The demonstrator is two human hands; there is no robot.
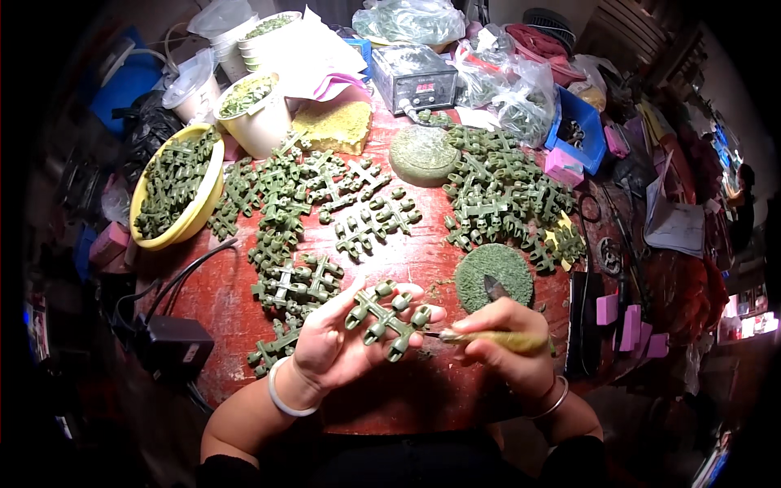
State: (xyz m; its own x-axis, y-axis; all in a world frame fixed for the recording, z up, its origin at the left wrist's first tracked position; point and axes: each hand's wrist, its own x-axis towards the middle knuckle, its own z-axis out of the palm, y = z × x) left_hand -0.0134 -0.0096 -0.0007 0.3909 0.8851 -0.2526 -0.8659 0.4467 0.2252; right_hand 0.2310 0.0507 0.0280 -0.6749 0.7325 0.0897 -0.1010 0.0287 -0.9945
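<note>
My left hand [319, 358], palm up, holds a green branched piece [381, 318] with several rounded, cup-like lumps along its stem. In my right hand [512, 366] is a thin-tipped hand tool [521, 342] with a yellowish handle. Its narrow metal tip reaches the right end of the piece; I cannot tell whether they touch. Just beyond my right hand lies a round green textured pad [480, 272], with a dark pointed blade [494, 288] partly on it. Similar green pieces lie loose ahead of my left hand, among them a cluster [378, 224] near the middle.
A heap of green pieces [500, 183] lies at the right, and a yellow basin [213, 191] holds more at the left. Behind stand a control box [415, 79], a round disc [423, 154] and a white bucket [264, 130]. A black adapter [172, 346] with cords sits near left.
</note>
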